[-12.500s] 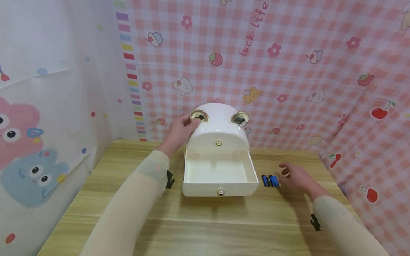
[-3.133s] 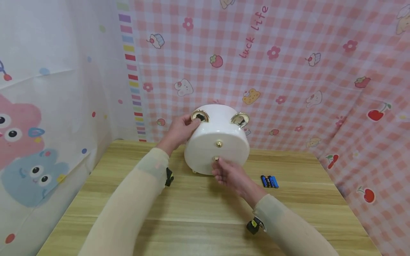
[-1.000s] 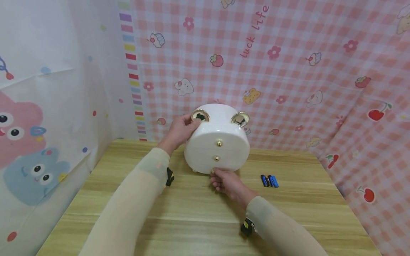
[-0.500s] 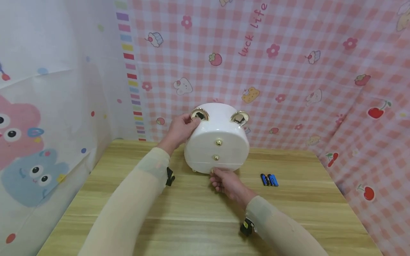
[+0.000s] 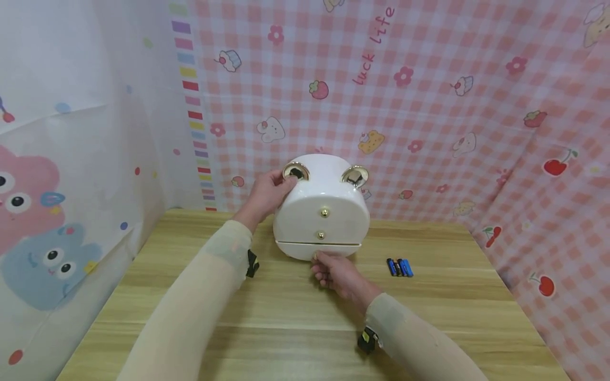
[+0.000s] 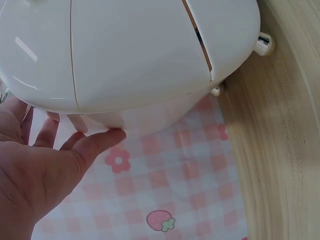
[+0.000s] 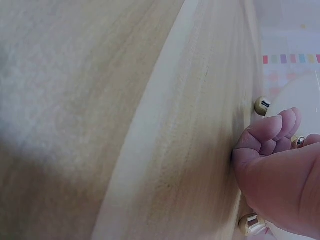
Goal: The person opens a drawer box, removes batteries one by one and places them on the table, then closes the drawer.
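A small white drawer box (image 5: 305,219) with two gold-rimmed ears and gold knobs stands at the back of the table. My left hand (image 5: 269,193) holds it by the ear on its left side, thumb in front; in the left wrist view the fingers touch the box's side wall. My right hand (image 5: 345,275) pinches the knob (image 5: 315,256) of the bottom drawer (image 5: 293,250). That drawer is out slightly, with a thin dark gap along its top edge. The upper drawers are flush. In the right wrist view the fingers partly hide the knob.
Several blue and black batteries (image 5: 400,267) lie side by side on the wooden table (image 5: 286,344), right of the box. A pink checked cloth (image 5: 429,106) hangs close behind the box. Gold feet (image 7: 262,105) raise the box off the table.
The middle drawer, pulled out at first, went back in. My right hand moved from near the batteries to the middle knob, then the bottom knob; the bottom drawer has just slid out slightly.
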The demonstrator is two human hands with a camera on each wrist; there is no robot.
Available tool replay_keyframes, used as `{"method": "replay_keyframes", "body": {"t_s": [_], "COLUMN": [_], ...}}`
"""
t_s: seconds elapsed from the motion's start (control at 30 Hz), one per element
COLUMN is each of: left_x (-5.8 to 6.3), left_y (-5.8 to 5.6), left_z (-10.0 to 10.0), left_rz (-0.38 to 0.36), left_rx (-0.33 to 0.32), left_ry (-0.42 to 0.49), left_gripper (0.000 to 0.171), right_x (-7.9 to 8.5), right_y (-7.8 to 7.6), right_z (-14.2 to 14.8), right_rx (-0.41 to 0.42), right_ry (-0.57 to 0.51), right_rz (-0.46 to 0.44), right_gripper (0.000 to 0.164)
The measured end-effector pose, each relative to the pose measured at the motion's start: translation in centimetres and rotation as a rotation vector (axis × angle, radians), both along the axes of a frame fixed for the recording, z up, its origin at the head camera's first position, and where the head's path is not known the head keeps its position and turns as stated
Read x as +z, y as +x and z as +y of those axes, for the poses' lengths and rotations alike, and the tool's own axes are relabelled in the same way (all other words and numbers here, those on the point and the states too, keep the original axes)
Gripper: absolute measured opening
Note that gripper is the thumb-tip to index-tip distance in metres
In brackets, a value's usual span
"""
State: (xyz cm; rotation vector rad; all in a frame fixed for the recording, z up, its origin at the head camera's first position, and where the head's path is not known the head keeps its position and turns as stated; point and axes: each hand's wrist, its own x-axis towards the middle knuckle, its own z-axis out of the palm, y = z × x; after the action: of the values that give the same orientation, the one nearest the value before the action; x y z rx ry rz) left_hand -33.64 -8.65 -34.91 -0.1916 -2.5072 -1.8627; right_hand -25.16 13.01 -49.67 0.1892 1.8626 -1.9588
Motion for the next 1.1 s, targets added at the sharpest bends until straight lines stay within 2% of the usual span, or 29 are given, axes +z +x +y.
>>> {"method": "replay_keyframes", "body": {"t_s": [0.6,1.1], "left_x": [-0.1,-0.3], "left_y": [0.2,-0.3], "left_z": [0.0,-0.1], "left_rz": [-0.003,-0.015], "left_rx": [-0.011,-0.006], "left_ry": [-0.011,-0.004], "left_gripper": [0.04,0.039], "right_x": [-0.1,-0.1], "right_y": [1.0,1.6], "right_z": [0.1,0.2], "right_rx": [-0.004,0.01], "right_ry": [-0.001,0.0], "right_rz": [-0.014,-0.017], "right_gripper": [0.037,0.039]}}
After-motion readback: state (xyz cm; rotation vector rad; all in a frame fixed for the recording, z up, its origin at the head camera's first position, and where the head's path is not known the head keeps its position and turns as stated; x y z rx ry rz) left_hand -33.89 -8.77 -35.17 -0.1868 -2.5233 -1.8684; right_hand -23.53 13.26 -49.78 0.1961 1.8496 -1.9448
